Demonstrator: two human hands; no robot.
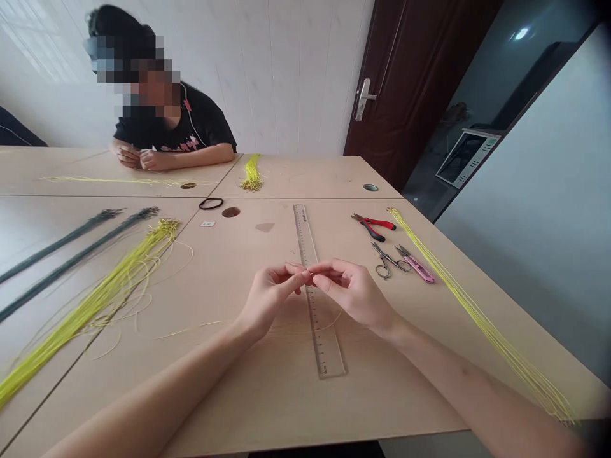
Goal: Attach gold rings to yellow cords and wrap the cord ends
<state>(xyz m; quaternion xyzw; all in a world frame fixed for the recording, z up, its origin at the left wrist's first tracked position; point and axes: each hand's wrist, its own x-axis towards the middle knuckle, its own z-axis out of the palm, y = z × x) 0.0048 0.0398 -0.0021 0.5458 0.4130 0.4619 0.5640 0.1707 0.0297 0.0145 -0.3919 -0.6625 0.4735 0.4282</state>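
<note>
My left hand [277, 289] and my right hand [351, 289] meet fingertip to fingertip above a clear ruler [329, 343]. Both hands pinch the end of a thin yellow cord [210, 324], which loops below them and trails to the left over the table. A tiny reddish bit shows between the fingertips, too small to make out. Left of my hands lies a thick bundle of yellow cords [105, 286], with some loose strands curling off it.
Red-handled pliers [377, 224], small scissors [389, 259] and pink snips [417, 264] lie right of my hands, beside a yellow cord bundle [458, 296]. Dark cord bundles [81, 261] lie far left. Across the table [267, 407], a person [176, 127] leans on it.
</note>
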